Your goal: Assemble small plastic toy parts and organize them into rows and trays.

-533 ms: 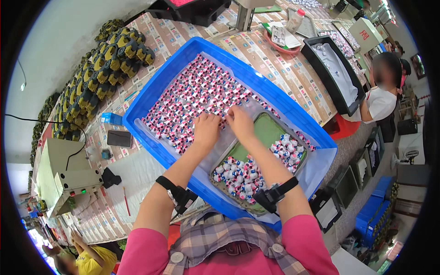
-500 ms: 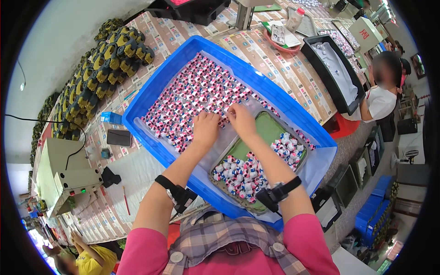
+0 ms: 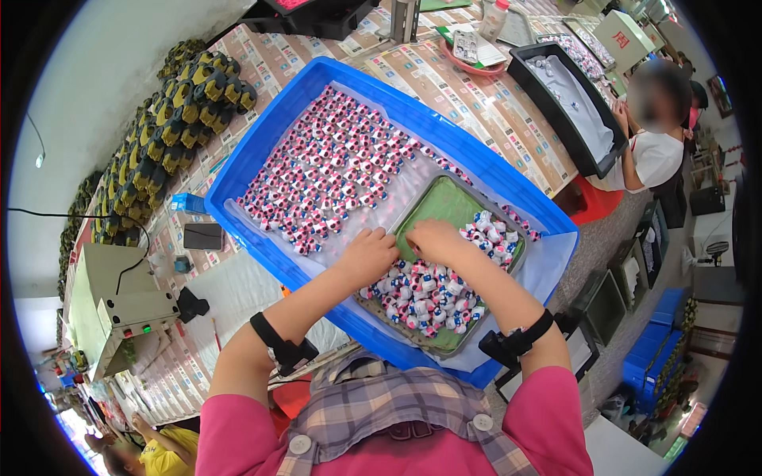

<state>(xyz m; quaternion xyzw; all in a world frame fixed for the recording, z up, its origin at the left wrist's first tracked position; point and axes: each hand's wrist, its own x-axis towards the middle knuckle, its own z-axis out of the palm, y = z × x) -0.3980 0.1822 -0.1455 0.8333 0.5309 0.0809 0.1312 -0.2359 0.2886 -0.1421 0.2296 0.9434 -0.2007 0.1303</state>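
A large blue bin [image 3: 270,111] lined with white sheet holds many small white, pink and blue toy figures [image 3: 341,159] spread in rows. Inside it, at the near right, sits a green-bottomed tray [image 3: 444,198] with a heap of the same figures [image 3: 432,293]. My left hand [image 3: 369,255] is at the tray's left edge beside the heap, fingers curled together. My right hand [image 3: 435,241] is over the tray at the heap's far edge, its fingers bent down and closed. What either hand pinches, if anything, is hidden by the fingers.
Yellow-and-black pieces [image 3: 159,135] are stacked at the left. A dark phone-like slab [image 3: 203,236] and a pale machine box [image 3: 123,289] stand nearby. At the right, a person in white [image 3: 655,159] is by a black bin [image 3: 567,111]. Another, in yellow [image 3: 168,452], is at lower left.
Both hands have drawn back toward me, from the spread figures to the heap in the tray. The whole view has shifted slightly.
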